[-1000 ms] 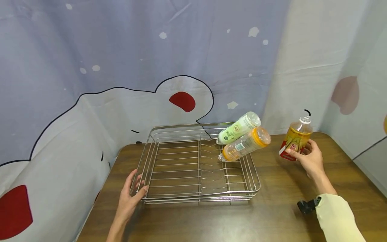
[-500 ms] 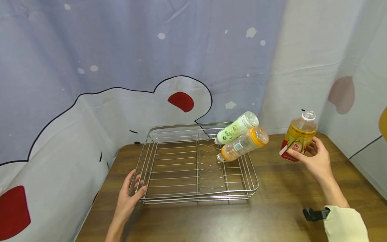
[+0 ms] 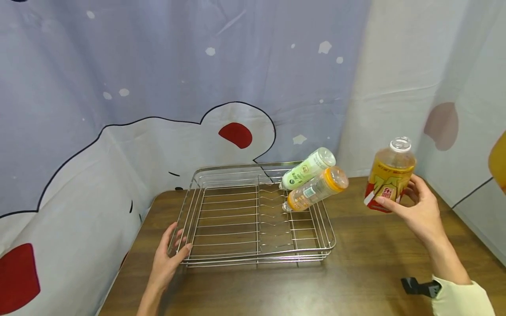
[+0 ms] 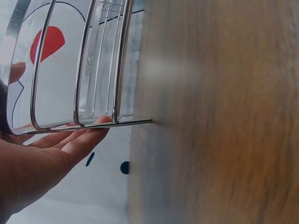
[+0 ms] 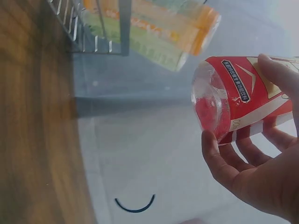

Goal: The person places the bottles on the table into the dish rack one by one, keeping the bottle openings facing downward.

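My right hand holds an uncapped plastic drink bottle with a yellow and red label, mouth up, above the table's right side. In the right wrist view, thumb and fingers wrap the red part of the label near the base of the bottle. With my left hand I grip the front left corner of a wire dish rack. The left wrist view has my thumb over its top rim and my fingers along the outside wires.
Two bottles lean mouth down in the rack's right section: a green-labelled one behind, an orange-labelled one in front. The brown wooden table extends around the rack. A patterned curtain hangs along the back and sides.
My right hand has raised the yellow and red bottle from the table and brought it nearer the head camera. The left hand, the rack and its two bottles stay put.
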Demonstrator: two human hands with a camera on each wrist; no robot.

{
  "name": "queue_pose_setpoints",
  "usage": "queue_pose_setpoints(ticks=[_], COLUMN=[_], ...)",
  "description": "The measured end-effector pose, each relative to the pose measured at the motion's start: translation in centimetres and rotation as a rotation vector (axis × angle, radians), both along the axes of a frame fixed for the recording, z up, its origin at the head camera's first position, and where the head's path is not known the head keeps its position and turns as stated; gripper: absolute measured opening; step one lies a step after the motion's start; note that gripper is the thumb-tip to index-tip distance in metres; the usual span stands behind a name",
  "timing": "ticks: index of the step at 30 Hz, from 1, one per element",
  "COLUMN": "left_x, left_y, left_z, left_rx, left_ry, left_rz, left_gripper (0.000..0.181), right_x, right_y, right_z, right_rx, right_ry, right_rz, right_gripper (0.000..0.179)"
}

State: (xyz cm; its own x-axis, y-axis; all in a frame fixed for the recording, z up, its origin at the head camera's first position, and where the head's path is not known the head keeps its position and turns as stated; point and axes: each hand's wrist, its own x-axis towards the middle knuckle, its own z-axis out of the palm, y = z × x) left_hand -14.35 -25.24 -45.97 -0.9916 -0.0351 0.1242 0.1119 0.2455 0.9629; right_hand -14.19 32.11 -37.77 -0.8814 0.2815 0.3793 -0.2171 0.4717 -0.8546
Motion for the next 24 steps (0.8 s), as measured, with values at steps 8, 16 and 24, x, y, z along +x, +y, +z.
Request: queue_pose_setpoints(ticks=[8, 16, 24], left_x=[0.0, 0.0, -0.1], left_y=[0.0, -0.1, -0.1], left_z=[0.0, 0.3, 0.5], left_rx=[-0.021, -0.039, -0.032], left_ry=[-0.035, -0.061, -0.049], left_rz=[-0.005, -0.015, -0.028], left_gripper=[0.079, 0.08, 0.081], right_x=[0.6, 1.4, 1.7], right_y=[-1.3, -2.9, -4.4], right_z=[1.4, 2.8, 3.1], right_rx=[0.001, 0.072, 0.119], right_ry=[0.057, 0.081, 0.086], right_rz=[0.048, 0.096, 0.14], right_gripper=[0.075, 0.076, 0.086])
